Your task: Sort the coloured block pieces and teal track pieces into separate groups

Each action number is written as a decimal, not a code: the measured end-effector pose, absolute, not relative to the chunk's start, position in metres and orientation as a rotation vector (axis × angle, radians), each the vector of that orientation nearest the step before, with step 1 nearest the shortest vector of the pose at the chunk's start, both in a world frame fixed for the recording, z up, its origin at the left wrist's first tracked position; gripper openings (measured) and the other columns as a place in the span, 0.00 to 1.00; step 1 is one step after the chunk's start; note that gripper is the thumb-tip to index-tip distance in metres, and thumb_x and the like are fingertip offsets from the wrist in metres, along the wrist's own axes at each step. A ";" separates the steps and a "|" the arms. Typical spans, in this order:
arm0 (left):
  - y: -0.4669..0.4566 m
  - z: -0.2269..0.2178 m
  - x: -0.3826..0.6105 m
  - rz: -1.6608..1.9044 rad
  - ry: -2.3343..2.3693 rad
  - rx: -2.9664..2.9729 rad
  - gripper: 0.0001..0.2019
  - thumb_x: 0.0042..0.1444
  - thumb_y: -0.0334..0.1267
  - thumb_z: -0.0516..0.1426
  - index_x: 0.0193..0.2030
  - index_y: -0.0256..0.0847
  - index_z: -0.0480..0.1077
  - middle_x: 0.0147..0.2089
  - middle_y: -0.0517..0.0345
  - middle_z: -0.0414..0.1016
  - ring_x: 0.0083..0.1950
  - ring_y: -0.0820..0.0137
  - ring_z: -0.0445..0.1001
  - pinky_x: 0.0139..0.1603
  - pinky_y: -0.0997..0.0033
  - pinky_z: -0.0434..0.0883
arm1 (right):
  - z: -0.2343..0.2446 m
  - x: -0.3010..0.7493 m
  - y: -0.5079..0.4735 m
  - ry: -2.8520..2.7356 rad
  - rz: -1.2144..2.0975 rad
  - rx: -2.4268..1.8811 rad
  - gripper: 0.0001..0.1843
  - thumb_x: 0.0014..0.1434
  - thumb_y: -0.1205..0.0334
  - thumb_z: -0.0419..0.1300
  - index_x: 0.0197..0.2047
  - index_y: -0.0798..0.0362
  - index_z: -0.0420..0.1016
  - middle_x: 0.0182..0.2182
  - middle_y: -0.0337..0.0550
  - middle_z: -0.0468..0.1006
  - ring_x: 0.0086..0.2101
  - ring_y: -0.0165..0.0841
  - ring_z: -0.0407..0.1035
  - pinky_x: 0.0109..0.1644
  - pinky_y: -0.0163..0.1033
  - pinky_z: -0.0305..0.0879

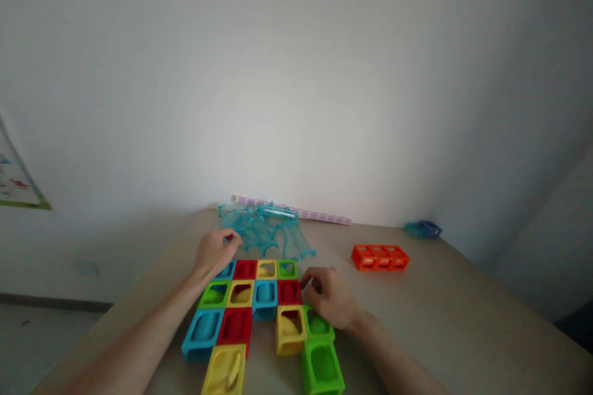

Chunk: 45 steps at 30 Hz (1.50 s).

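Note:
Hollow cube blocks in blue, red, yellow and green are joined in a flat, stepped layout with a gap at its near middle. My left hand (217,252) is over the back left corner, by a blue block (226,270), its thumb and fingers pinched together. What the pinch holds, if anything, is hidden. At the right side, my right hand (331,297) rests with curled fingers, their tips against or close to a red block (290,292). Its wrist is beside a green block (319,323). A yellow block (224,369) and another green block (323,367) form the near ends.
Translucent blue track pieces (259,231) lie heaped behind the blocks. A purple-and-white patterned strip (319,216) runs along the wall. An orange triple block (380,258) sits to the right on the table (445,315), and a dark blue piece (430,230) in the far corner.

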<state>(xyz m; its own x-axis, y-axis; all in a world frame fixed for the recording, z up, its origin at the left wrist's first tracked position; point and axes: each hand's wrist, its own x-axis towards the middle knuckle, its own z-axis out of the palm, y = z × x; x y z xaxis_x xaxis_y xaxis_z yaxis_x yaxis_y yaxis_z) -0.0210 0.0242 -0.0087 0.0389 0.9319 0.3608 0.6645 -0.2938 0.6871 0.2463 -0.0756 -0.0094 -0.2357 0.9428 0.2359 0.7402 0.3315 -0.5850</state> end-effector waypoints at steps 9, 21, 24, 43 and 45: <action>0.029 -0.012 -0.022 1.038 1.343 2.014 0.11 0.50 0.39 0.52 0.27 0.40 0.75 0.26 0.59 0.78 0.29 0.67 0.75 0.30 0.73 0.66 | -0.014 0.249 -0.067 -1.850 0.765 -1.225 0.16 0.54 0.68 0.54 0.47 0.53 0.71 0.36 0.43 0.77 0.34 0.32 0.69 0.37 0.36 0.64; 0.027 -0.010 -0.020 1.063 1.217 1.945 0.10 0.50 0.39 0.53 0.28 0.38 0.75 0.24 0.59 0.75 0.25 0.71 0.69 0.25 0.74 0.62 | -0.029 0.253 -0.051 -1.790 0.958 -1.273 0.27 0.61 0.53 0.54 0.62 0.53 0.63 0.41 0.46 0.76 0.42 0.38 0.69 0.48 0.44 0.63; 0.023 -0.007 -0.018 1.039 1.154 1.914 0.10 0.50 0.40 0.54 0.28 0.37 0.74 0.24 0.59 0.74 0.24 0.71 0.67 0.25 0.74 0.61 | -0.033 0.251 -0.048 -1.753 0.912 -1.233 0.23 0.60 0.51 0.55 0.55 0.54 0.70 0.37 0.44 0.77 0.38 0.36 0.70 0.43 0.41 0.65; 0.016 -0.006 -0.014 0.644 0.882 2.343 0.11 0.53 0.43 0.58 0.35 0.39 0.79 0.33 0.56 0.79 0.35 0.68 0.74 0.35 0.75 0.64 | -0.030 0.249 -0.048 -1.730 0.800 -1.340 0.09 0.56 0.58 0.59 0.35 0.55 0.72 0.27 0.38 0.74 0.30 0.30 0.68 0.33 0.34 0.62; 0.016 -0.006 -0.014 0.630 0.884 2.326 0.11 0.54 0.43 0.57 0.36 0.40 0.79 0.33 0.56 0.80 0.35 0.69 0.74 0.34 0.76 0.64 | -0.028 0.248 -0.050 -1.755 0.814 -1.293 0.08 0.57 0.59 0.58 0.37 0.55 0.73 0.28 0.38 0.73 0.30 0.30 0.67 0.35 0.34 0.62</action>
<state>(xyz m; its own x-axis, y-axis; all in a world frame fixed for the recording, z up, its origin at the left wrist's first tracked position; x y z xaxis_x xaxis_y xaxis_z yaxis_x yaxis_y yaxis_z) -0.0139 0.0162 -0.0057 0.6713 0.7073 0.2218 0.4405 -0.6213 0.6481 0.2477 -0.0495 -0.0283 -0.1653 0.9611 0.2211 0.4517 0.2731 -0.8494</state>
